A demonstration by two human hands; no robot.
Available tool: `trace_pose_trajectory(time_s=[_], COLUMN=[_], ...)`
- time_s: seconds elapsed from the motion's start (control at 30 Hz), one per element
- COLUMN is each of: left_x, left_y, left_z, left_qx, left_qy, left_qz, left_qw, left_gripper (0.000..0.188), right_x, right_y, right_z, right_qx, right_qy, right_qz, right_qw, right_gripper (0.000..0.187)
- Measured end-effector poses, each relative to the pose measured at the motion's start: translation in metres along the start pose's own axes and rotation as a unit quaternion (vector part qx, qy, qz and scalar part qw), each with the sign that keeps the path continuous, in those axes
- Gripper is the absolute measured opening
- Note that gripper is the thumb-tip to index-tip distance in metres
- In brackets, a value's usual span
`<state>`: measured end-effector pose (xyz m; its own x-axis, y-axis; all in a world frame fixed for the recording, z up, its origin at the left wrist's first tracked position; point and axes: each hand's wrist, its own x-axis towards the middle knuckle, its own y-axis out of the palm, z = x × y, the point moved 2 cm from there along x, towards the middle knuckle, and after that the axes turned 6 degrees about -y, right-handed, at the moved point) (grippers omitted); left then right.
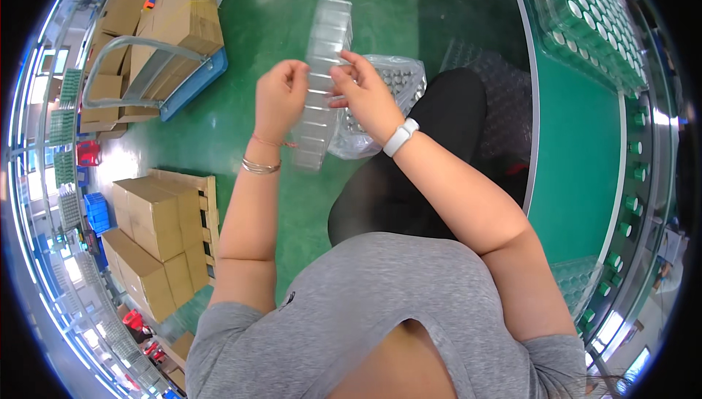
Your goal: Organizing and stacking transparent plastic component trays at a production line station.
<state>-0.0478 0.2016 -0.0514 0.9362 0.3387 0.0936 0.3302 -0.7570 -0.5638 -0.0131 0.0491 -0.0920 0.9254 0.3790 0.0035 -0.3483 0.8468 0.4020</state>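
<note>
A long clear plastic tray [319, 99] with a row of ribbed compartments stretches between my two hands. My left hand [281, 98] is at its left edge, fingers curled in and thumb against the forefinger. Whatever that pinch holds, if anything, is hidden. Over the tray's right edge reaches my right hand [365, 99], its forefinger and thumb apart and the other fingers bent; nothing shows between them. Beneath and beyond the right hand lies a clear plastic bag [415, 81] with many small round silvery pieces inside.
At my right runs a green work surface [574, 180] with a pale metal edge, bearing stacked clear trays of white-topped pieces [585, 15]. Left are a blue-decked trolley [194, 83] with cartons and a wooden pallet [208, 216] with brown boxes [157, 209]. Bubble wrap [501, 99] lies beyond my knee.
</note>
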Motion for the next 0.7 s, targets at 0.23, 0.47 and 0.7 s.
trace_pose_trajectory(time_s=[0.23, 0.47, 0.7], left_x=[-0.020, -0.023, -0.002], left_y=[0.020, 0.032, 0.009], left_z=[0.030, 0.042, 0.051], left_qx=[-0.120, -0.106, -0.074], left_qy=[-0.138, -0.174, -0.194], left_qz=[0.050, 0.034, -0.033], left_qw=[0.982, 0.978, 0.978], left_gripper=[0.021, 0.028, 0.031], right_x=[-0.006, -0.005, 0.006], right_y=[0.004, -0.001, -0.014], right_z=[-0.002, -0.014, 0.009], right_qx=[0.013, -0.010, -0.031], right_qy=[0.189, 0.160, 0.165], right_qz=[-0.007, -0.013, -0.048], right_qw=[0.982, 0.987, 0.985], right_gripper=[0.041, 0.030, 0.029])
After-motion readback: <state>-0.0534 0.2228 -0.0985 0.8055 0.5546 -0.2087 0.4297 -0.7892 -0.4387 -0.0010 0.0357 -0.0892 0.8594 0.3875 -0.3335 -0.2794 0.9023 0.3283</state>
